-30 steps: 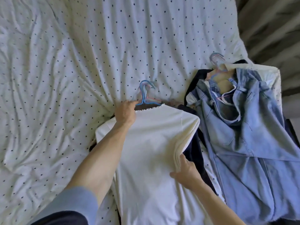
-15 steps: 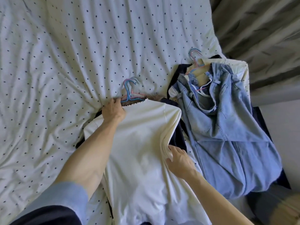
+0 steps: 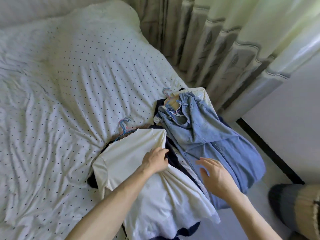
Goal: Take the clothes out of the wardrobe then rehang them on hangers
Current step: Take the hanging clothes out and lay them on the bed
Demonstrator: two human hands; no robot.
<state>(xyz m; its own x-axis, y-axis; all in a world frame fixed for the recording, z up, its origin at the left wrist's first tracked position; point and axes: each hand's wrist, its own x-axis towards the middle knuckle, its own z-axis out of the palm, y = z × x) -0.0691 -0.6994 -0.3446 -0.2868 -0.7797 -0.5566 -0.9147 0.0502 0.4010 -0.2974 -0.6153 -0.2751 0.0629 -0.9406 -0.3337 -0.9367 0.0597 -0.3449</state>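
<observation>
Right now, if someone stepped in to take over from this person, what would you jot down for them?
Left hand grips the white top at its side edge.
Right hand is open above the denim garment, holding nothing.
Both garments lie on the bed, each with hangers at its neck.
Done: these two look hung.
Left: probably return them to the wardrobe, not in view.

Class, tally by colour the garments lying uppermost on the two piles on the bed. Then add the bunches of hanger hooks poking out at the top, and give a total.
white top: 1
blue denim garment: 1
bunches of hanger hooks: 2
Total: 4
</observation>
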